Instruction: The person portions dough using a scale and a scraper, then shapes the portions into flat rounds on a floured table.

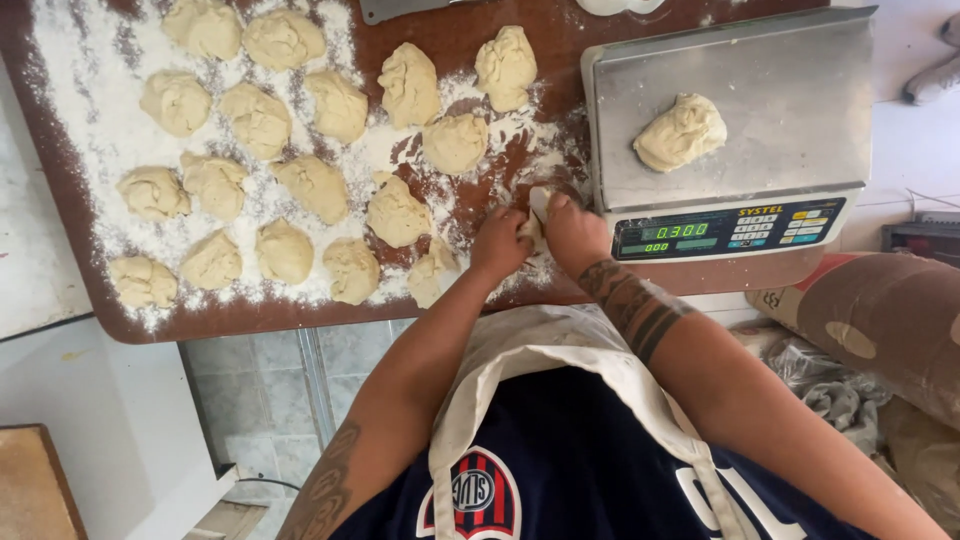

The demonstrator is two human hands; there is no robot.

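**Dough portioning at the floured board**

Nearest the camera is the person's apron bib (560,350) over a dark jersey, with both forearms reaching forward from it. The left hand (498,243) and the right hand (572,232) meet at the near edge of the brown board (250,318), just beside the scale's front corner. Between them sits a small scrap of dough (531,228); the fingers of both hands are curled in around it and seem to pinch it, though how firmly each grips cannot be told from above.

By the look of it, the step in hand is trimming or shaping a portion between weighings. The next move likely calls for steady fingers, so the sticky scrap comes away cleanly from the floured surface.

Further out, about twenty rough dough lumps (315,188) lie in loose rows on the flour. To the right, one dough piece (680,131) rests on the steel pan of the digital scale (730,110).

A pale object pokes up between the hands; whether it is a scraper or dough is unclear. At the board's far edge, a metal tool (395,9) is cut off by the frame.
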